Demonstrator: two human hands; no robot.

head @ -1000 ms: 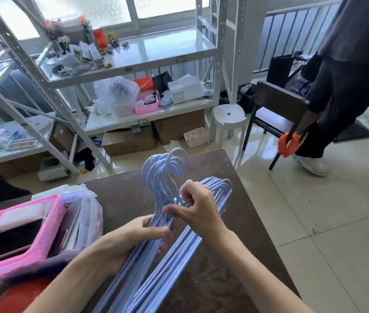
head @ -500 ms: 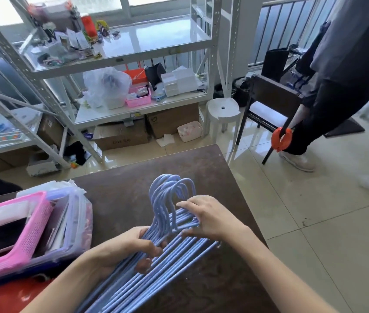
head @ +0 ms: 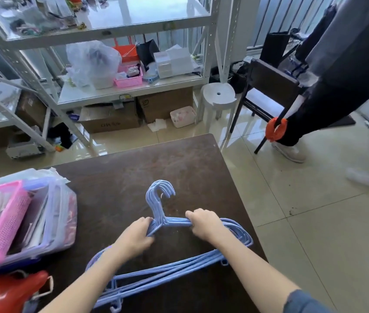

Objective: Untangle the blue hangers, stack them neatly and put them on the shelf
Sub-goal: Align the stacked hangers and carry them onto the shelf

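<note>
Both hands grip blue hangers (head: 180,265) bunched on dark worktop (head: 156,163)

Left hand (head: 135,239) fingers curled round the left shoulder wires just beside the necks, right hand (head: 205,224) fingers clenched round the right shoulders; hooks aligned, pointing away, thin coated wire, bottom bars fanned a little toward near edge. Right hanger ends sit close to worktop's right edge, tiled floor (head: 303,233) open beyond. Bare scuffed brown surface ahead of hooks up to far edge. Left side crowded: pink mesh basket (head: 5,224) in clear plastic bag, red glossy thing at near left corner. White metal shelf (head: 120,93) past far edge, cluttered, boxes under it. Another person's dark legs at right by a chair
</note>
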